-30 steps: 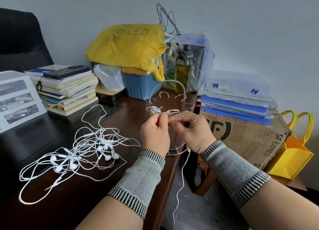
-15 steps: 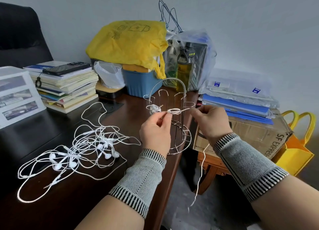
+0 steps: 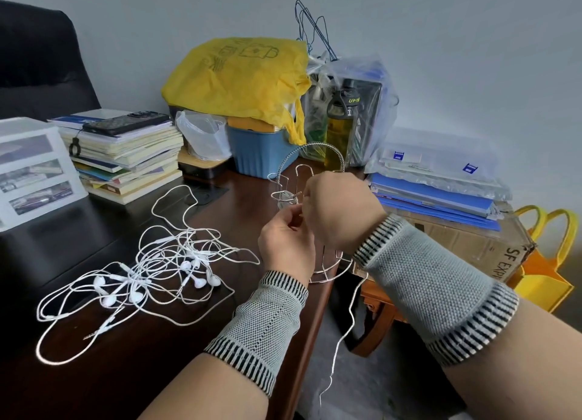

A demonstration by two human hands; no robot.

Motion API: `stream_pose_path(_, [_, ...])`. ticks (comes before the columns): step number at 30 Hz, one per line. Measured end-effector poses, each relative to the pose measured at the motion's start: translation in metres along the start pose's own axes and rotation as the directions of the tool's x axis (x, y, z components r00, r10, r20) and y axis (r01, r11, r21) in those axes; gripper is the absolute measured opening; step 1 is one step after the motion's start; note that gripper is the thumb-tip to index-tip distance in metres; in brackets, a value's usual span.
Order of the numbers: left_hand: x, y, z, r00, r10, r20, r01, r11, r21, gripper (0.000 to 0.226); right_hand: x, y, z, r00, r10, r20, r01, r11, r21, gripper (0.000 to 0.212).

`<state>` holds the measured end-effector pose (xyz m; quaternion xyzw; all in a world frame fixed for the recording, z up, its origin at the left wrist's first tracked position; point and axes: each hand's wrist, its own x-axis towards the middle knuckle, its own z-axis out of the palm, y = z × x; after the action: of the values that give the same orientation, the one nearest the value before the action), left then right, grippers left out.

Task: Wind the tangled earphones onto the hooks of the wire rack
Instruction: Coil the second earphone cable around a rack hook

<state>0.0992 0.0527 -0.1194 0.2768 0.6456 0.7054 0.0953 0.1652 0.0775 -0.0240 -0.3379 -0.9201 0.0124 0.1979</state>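
A chrome wire rack (image 3: 302, 164) with curved hooks stands near the right edge of the dark wooden desk (image 3: 163, 366). One left hook carries a small wound bundle of white cable (image 3: 285, 197). My left hand (image 3: 286, 240) and my right hand (image 3: 338, 208) meet in front of the rack, both pinching a white earphone cable at a hook. The loose end of that cable (image 3: 345, 331) hangs down past the desk edge. A tangled pile of white earphones (image 3: 151, 271) lies on the desk to the left.
Stacked books with a phone on top (image 3: 126, 155) and a white drawer unit (image 3: 31, 171) sit at left. A yellow bag over a blue bin (image 3: 248, 104), bagged bottles (image 3: 346, 111), blue folders on a cardboard box (image 3: 441, 205) and a yellow tote (image 3: 548, 262) crowd the back and right.
My right hand has swung back from the right to the rack, crossing over in front of the hook beside my left hand. The hanging cable end swung with it.
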Motion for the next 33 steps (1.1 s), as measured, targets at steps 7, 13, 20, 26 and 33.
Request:
stream_pose_path(7, [-0.003,0.008,-0.007,0.984,-0.113,0.135,0.132,0.98,-0.148,0.028,-0.022,0.005,0.031,0.931,-0.222,-0.289,0.149,0.956,-0.254,0.008])
stream_pose_path(13, [-0.006,0.009,-0.006,1.0,-0.018,0.013,0.021,0.966,-0.258,0.039,-0.032,0.029,0.06,0.85,-0.308,-0.428,0.255,0.95,-0.178,0.021])
stream_pose_path(20, [-0.004,0.011,-0.007,0.997,0.074,0.028,-0.073,0.997,-0.011,0.02,-0.035,0.045,0.069,0.869,-0.158,-0.469,0.271,0.945,0.184,0.032])
stream_pose_path(26, [-0.004,0.011,-0.004,0.999,0.044,0.025,-0.045,0.999,0.027,0.021,-0.04,0.069,0.063,0.934,0.309,-0.181,-0.157,0.808,0.569,0.019])
stream_pose_path(33, [-0.002,0.005,-0.003,1.0,0.006,0.024,-0.005,0.999,-0.031,0.013,-0.033,0.081,0.051,0.871,0.491,0.027,-0.318,0.52,0.793,0.026])
